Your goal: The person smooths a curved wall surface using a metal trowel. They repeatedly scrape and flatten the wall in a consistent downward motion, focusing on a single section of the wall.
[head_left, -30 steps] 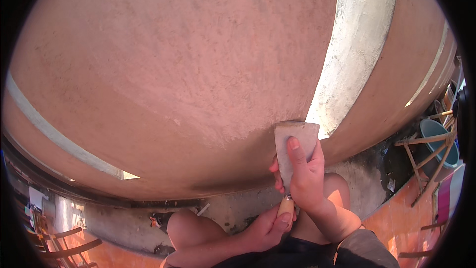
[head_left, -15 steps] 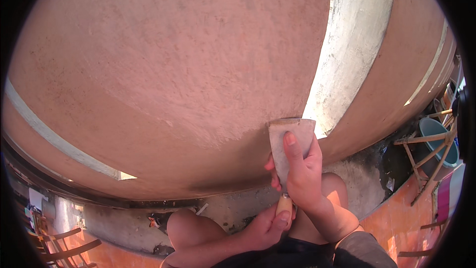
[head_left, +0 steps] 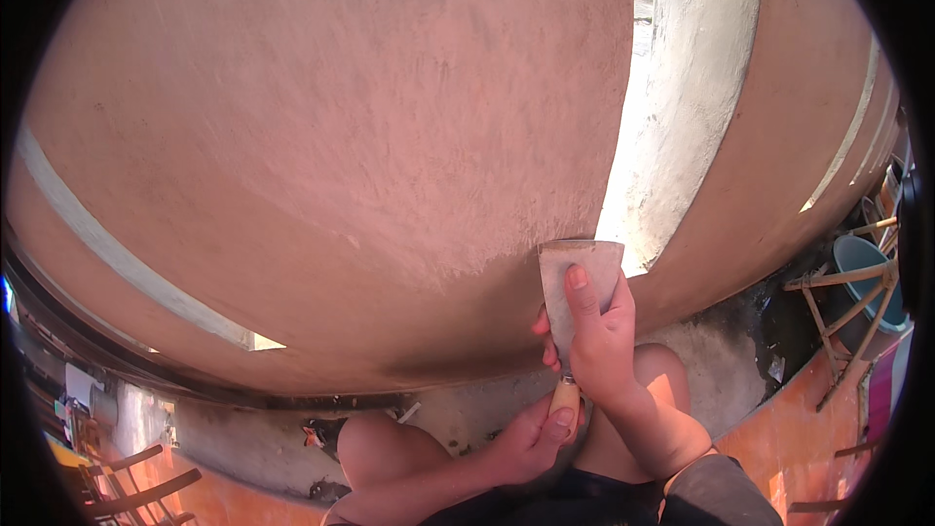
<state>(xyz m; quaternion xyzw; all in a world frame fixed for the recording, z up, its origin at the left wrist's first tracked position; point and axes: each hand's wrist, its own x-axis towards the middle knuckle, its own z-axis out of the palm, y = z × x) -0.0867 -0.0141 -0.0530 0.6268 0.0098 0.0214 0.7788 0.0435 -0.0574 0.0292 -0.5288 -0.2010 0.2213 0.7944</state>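
A scraper with a pale metal blade (head_left: 583, 252) and wooden handle (head_left: 566, 397) is held in front of a pinkish plastered wall (head_left: 370, 136), its top edge at the foot of a bright upright gap (head_left: 618, 185). My right hand (head_left: 599, 341) is closed on the blade, thumb lying along its face and fingers curled round the sides. My left hand (head_left: 541, 433) grips the handle below. Whether the blade's edge touches the wall is hard to tell.
A white band (head_left: 701, 97) borders the gap. My bare knees (head_left: 380, 448) are bent over a grey concrete strip (head_left: 234, 424) beside an orange floor (head_left: 740, 448). At right are a wooden trestle (head_left: 833, 281) and a teal basin (head_left: 857, 253); wooden chair parts (head_left: 136, 487) show at lower left.
The view has tilted slightly, showing more of the greenery and outside through the gap at the top. Both hands keep their grip on the scraper, which has shifted only very slightly.
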